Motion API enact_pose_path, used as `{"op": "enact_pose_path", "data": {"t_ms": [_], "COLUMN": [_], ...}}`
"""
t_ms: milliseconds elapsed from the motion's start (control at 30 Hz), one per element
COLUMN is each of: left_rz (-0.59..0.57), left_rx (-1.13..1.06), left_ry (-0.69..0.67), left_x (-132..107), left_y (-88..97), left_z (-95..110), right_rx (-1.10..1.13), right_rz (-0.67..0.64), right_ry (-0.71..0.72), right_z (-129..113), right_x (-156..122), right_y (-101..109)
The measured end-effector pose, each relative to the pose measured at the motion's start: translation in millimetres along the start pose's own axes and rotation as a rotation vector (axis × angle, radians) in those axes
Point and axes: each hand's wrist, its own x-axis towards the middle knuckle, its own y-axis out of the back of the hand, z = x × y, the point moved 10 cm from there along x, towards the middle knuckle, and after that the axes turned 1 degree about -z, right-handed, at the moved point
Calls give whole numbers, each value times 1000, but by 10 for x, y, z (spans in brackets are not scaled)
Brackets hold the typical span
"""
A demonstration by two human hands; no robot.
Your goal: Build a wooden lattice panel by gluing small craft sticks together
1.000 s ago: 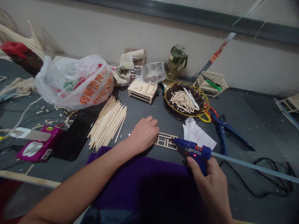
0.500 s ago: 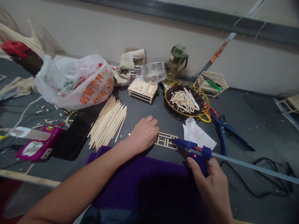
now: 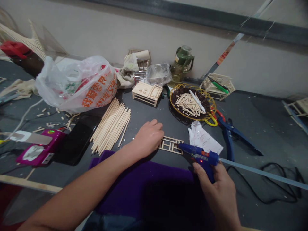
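Observation:
A small flat frame of wooden sticks (image 3: 169,147) lies on the grey table. My left hand (image 3: 149,138) rests over its left end with curled fingers, closed on that end; the fingertips are partly hidden. In my right hand (image 3: 218,187) is a blue glue gun (image 3: 198,153), its red light lit and a long clear glue stick (image 3: 260,174) sticking out of its back. The gun's nozzle is at the right part of the frame, apparently touching it. Left of my left hand lies a pile of wooden sticks (image 3: 112,126).
A basket (image 3: 173,106) of short sticks, a folded paper (image 3: 207,139) and blue-handled cutters (image 3: 240,138) are beyond my right hand. A small stick model (image 3: 146,93), a plastic bag (image 3: 77,86), a black phone (image 3: 77,141) and a magenta power strip (image 3: 40,149) stand leftward. A black cord (image 3: 260,200) curls at right.

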Motion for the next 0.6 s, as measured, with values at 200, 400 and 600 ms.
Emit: {"op": "enact_pose_path", "data": {"t_ms": [200, 400, 600], "left_rz": [6, -2, 10], "left_rx": [-8, -2, 0], "left_ry": [0, 5, 3], "left_x": [-4, -8, -11], "left_y": [-5, 4, 4], "left_z": [-7, -1, -1], "right_rx": [4, 8, 6], "right_rz": [7, 22, 8], "right_ry": [-6, 4, 13], "right_z": [11, -8, -50], "right_x": [-2, 3, 11], "right_y": [9, 2, -30]}}
